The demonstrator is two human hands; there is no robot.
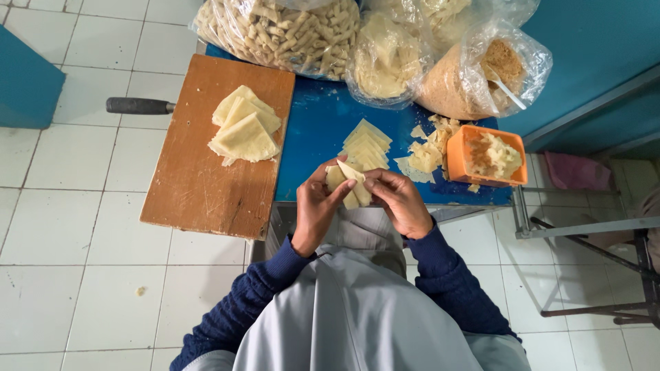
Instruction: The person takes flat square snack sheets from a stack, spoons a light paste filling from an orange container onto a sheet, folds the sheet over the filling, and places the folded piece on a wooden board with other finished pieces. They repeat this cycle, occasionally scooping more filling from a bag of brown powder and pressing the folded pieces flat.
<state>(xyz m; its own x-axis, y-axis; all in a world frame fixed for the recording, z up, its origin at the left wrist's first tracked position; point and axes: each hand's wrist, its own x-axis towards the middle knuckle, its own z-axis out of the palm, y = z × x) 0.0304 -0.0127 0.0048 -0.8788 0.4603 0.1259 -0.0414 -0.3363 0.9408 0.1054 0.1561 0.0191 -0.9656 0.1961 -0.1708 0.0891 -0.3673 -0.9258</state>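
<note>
Pale dough sheet [349, 183] sits pinched between my left hand [315, 209] and right hand [402, 203], its long axis running up and away from my fingertips. Both thumbs press its folded edge equally; more cut sheets [366, 144] lie just beyond the fingers.

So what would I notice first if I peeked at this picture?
Probably the two hands, left hand and right hand, folding a pale dough sheet together right in the middle. Behind them sits a bright blue table with an orange tub of filling on the right. A wooden board with stacked dough triangles lies on the left.
</note>
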